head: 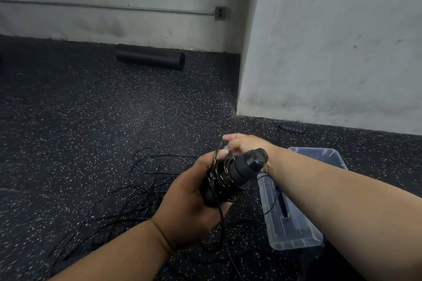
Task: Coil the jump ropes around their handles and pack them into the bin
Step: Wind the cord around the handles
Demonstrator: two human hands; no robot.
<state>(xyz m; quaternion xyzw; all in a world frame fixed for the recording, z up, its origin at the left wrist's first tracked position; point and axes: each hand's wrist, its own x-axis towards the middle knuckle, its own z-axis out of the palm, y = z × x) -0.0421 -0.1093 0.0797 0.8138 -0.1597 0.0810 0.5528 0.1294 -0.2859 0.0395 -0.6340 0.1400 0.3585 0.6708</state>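
Handles (230,175) of one jump rope sit in the left hand (189,207), whose fingers curl around them. Their long way points up and to the right — toward the right hand (244,146). That hand is just past the top end, pinching the thin rope (217,155) between its fingers. The bin (294,235) waits on the floor, just to the right — near the right arm.

A dark rubber floor (91,109) flecked with pale specks runs up to grey-white painted walls (331,41) — scuffed and stained near the base. A thin conduit (109,7) crosses the far wall to a grey outlet box (220,13). A black foam roller (150,57) lies against that wall. The light is dim and even.
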